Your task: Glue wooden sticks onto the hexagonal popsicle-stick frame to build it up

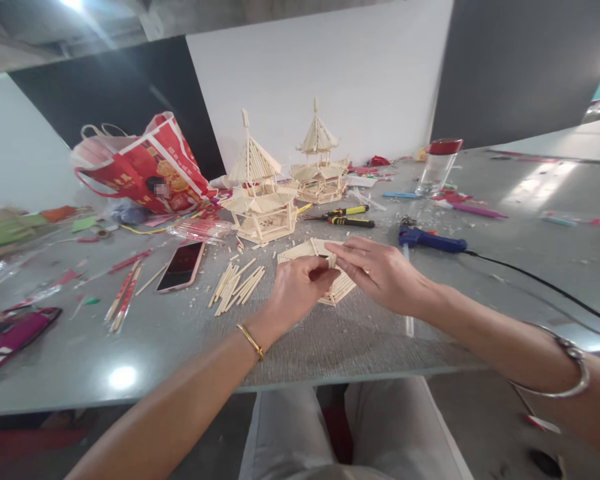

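A flat panel of wooden sticks lies on the grey table in front of me. My left hand is closed, pinching at the panel's middle. My right hand rests on the panel's right side with fingers extended and pressed against it, holding it down. Loose wooden sticks lie in a pile just left of my left hand. Two finished stick pagoda models, the nearer one and the farther one, stand behind the panel.
A blue glue gun with a black cable lies right of the panel. Yellow-black cutters, a phone, a red shopping bag, a red-lidded jar and scattered scraps crowd the table.
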Available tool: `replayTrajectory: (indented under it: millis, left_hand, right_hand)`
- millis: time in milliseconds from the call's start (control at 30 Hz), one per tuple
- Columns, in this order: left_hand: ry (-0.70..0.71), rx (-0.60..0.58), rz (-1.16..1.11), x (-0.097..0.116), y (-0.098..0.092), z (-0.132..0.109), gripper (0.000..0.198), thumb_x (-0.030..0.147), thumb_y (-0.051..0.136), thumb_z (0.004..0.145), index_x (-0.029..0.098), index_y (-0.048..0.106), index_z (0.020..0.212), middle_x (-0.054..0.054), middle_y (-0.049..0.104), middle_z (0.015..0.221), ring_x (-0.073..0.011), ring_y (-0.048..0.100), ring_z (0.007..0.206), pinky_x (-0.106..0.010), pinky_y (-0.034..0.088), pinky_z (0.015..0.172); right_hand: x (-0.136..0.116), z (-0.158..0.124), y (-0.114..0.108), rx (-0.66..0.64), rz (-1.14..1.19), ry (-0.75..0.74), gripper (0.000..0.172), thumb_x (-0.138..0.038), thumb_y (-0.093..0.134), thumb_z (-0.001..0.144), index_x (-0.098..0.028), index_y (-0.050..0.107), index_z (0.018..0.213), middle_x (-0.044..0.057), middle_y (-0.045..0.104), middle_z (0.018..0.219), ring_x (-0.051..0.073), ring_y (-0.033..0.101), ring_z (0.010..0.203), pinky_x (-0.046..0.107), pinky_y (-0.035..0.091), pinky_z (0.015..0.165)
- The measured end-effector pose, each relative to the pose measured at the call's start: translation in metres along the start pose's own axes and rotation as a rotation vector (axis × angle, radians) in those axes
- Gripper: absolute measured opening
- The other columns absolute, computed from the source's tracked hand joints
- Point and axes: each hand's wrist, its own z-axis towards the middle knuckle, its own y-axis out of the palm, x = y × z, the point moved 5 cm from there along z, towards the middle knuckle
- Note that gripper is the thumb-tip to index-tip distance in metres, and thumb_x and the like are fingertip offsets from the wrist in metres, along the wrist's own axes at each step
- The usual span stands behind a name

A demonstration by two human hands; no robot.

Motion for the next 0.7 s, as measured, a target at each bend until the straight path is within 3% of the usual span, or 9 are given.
replayTrajectory:
  millis: [333, 567, 700]
  left_hand:
    - [-0.007, -0.015, -0.085, -0.0083, 0.0046, 0.0021, 0.023, 0.030, 0.052, 0.081, 0.016, 0.058, 0.063, 0.002, 0.061, 0.056, -0.0073, 0.056, 0.051, -0.019, 0.042, 0.055]
    - [-0.012, -0.048, -0.106, -0.0067, 0.0056, 0.0029, 0.023, 0.029, 0.053, 0.081, 0.015, 0.057, 0.062, 0.001, 0.062, 0.058, -0.0080, 0.059, 0.053, -0.019, 0.044, 0.056]
    - [-0.047, -0.056, -0.150, -0.0086, 0.0054, 0.0031, 0.023, 0.031, 0.053, 0.080, 0.015, 0.058, 0.064, 0.001, 0.062, 0.058, -0.0087, 0.061, 0.054, -0.018, 0.045, 0.054]
  right_hand:
    - [-0.0011, -0.0013, 0.0038, 0.042, -0.050, -0.085, 0.037, -0.016, 0.035, 0.088, -0.013, 0.048, 0.122, 0.011, 0.061, 0.092, 0.021, 0.057, 0.084, 0.038, 0.050, 0.075]
    - [0.0062, -0.0058, -0.0015, 0.116, -0.007, -0.048, 0.040, -0.017, 0.034, 0.089, -0.015, 0.045, 0.127, 0.010, 0.061, 0.091, 0.019, 0.057, 0.086, 0.036, 0.049, 0.076]
    - [0.0027, -0.0065, -0.0052, 0.135, 0.030, -0.128, 0.040, -0.013, 0.036, 0.088, -0.017, 0.047, 0.126, 0.009, 0.060, 0.089, 0.019, 0.056, 0.084, 0.036, 0.049, 0.075]
